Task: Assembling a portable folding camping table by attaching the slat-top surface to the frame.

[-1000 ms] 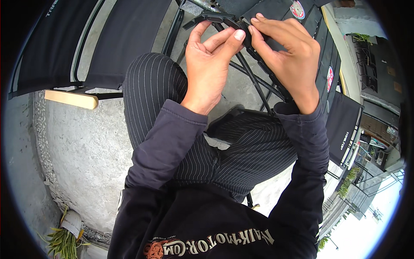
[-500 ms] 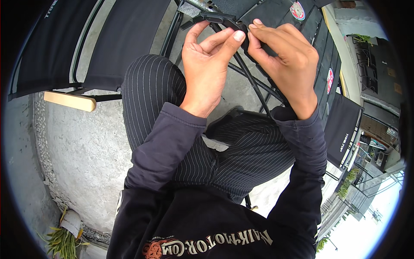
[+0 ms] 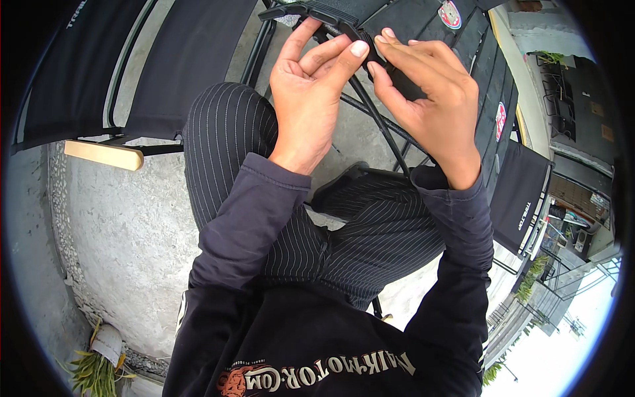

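Observation:
My left hand (image 3: 311, 99) and my right hand (image 3: 430, 92) meet at the top of the view, over a black folding chair frame (image 3: 380, 119). Both pinch a black plastic joint piece (image 3: 347, 26) where thin black metal rods come together. My left thumb and index finger press on the piece from the left. My right fingers curl over it from the right, and they hide much of it. One rod runs down from the joint between my knees, which are in dark pinstriped trousers (image 3: 231, 139).
A black fabric chair (image 3: 79, 73) with a pale wooden armrest (image 3: 106, 155) stands at the left on grey concrete ground (image 3: 126, 238). More black fabric panels (image 3: 522, 192) lean at the right. A potted green plant (image 3: 96, 367) sits at the lower left.
Both hands stayed on the joint piece. My fingers shifted a little on it, and the hands edged slightly upward in the view.

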Motion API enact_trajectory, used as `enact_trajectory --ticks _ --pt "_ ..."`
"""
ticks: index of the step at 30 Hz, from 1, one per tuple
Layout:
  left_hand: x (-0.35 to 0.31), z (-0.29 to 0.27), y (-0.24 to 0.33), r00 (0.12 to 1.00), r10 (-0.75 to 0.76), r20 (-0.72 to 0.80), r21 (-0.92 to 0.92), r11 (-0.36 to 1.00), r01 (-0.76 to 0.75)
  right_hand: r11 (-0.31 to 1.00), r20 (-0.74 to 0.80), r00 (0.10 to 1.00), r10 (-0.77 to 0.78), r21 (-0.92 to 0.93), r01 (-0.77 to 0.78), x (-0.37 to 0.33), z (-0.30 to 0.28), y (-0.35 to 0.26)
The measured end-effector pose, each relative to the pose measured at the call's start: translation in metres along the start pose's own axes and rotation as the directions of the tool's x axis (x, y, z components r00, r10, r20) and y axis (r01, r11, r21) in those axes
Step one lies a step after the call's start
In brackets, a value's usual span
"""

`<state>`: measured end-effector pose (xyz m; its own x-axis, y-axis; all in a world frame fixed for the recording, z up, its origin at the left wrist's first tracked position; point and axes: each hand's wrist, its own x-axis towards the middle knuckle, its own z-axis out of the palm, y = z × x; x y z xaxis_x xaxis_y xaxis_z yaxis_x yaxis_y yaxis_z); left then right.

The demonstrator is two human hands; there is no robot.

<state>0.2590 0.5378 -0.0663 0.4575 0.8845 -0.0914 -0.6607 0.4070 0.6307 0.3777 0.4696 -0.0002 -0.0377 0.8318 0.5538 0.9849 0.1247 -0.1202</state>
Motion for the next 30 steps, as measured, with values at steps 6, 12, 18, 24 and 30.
enact_trajectory --ticks 6,12,18,24,30 --pt "0.002 0.004 0.012 0.989 -0.120 0.082 0.044 0.992 0.117 0.967 0.021 0.978 0.209 0.145 -0.210 -0.019 0.000 -0.016" --pt "0.012 0.001 0.025 0.980 -0.104 0.171 0.307 0.951 0.047 0.940 -0.046 0.946 0.320 0.136 -0.311 -0.011 -0.008 -0.034" --pt "0.013 0.004 0.029 0.953 -0.172 0.249 0.467 0.883 0.037 0.922 -0.022 0.942 0.335 0.215 -0.323 -0.015 -0.008 -0.032" --pt "0.012 -0.004 0.013 0.973 -0.129 0.192 0.274 0.959 0.073 0.974 -0.336 0.942 0.006 0.216 0.071 -0.016 0.019 -0.014" --pt "0.011 -0.004 0.013 0.964 -0.172 0.203 0.271 0.956 0.113 0.948 -0.002 0.968 0.250 0.206 -0.244 -0.025 0.000 -0.004"
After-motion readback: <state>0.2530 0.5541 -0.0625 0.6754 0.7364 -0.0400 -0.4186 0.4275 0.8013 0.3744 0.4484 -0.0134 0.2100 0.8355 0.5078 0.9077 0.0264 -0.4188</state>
